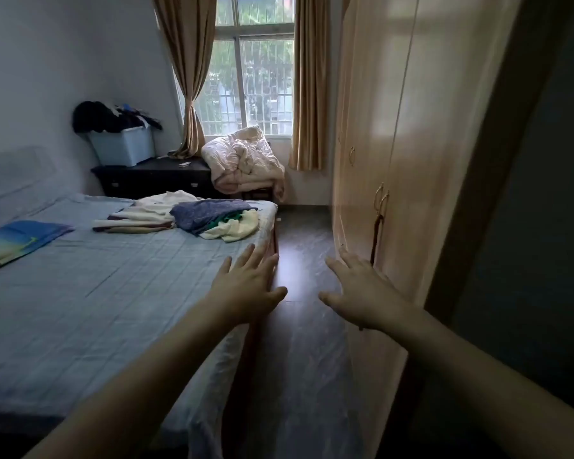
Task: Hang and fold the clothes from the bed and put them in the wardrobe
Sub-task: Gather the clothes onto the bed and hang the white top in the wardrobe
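Observation:
A loose pile of clothes lies at the far right corner of the bed [80, 293]: a dark blue speckled garment [209, 212], cream and white pieces [153, 210] and a bit of green cloth [229, 219]. The light wooden wardrobe [411, 144] stands along the right wall with its doors closed and brass handles [381, 200] at mid height. My left hand [251, 286] is stretched forward over the bed's right edge, fingers straight, holding nothing. My right hand [362, 289] is held out over the floor beside the wardrobe, fingers spread, also holding nothing.
A narrow strip of dark floor [299, 326] runs between bed and wardrobe. A folded blue cloth [24, 240] lies at the bed's left. Beyond the bed stand a dark dresser [153, 180] with a blue bin of clothes [123, 145] and a chair heaped with a quilt [246, 160].

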